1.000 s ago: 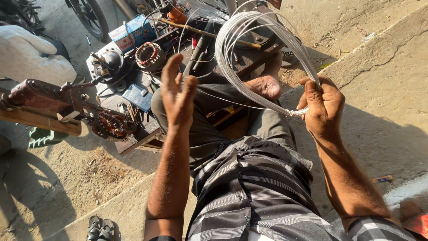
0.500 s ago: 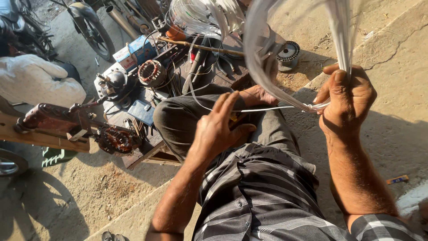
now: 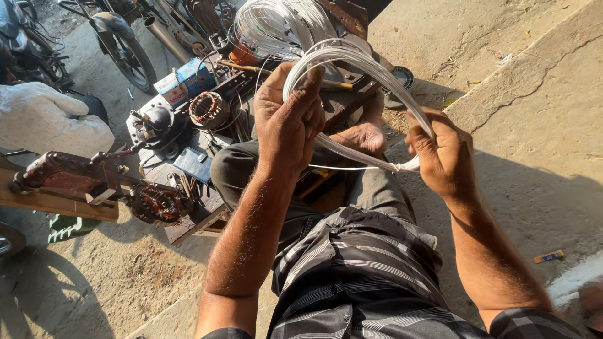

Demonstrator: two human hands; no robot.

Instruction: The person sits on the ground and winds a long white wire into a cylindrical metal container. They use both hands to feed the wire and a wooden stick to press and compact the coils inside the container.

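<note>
A loop of pale, shiny wire strands (image 3: 370, 69) arches in front of me, bound with a thin tie at its lower end. My left hand (image 3: 287, 122) grips the left side of the loop, fingers wrapped over the strands. My right hand (image 3: 443, 154) pinches the loop's right side just above the tied spot. A single thin strand (image 3: 342, 167) runs level between the two hands. More coiled pale wire (image 3: 276, 25) lies beyond on the workbench. My bare foot (image 3: 364, 137) rests under the loop.
A low wooden board carries a copper-wound stator (image 3: 207, 108), a small motor (image 3: 154, 120) and a blue and white box (image 3: 185, 80). A second rusty stator (image 3: 156, 204) sits beside a winding machine (image 3: 69, 179). A motorcycle wheel (image 3: 129, 53) and a person in white (image 3: 47, 119) are at left.
My left hand rose from my lap and closed on the left side of the wire loop. The loop has swung lower and toward me; my right hand keeps its hold.
</note>
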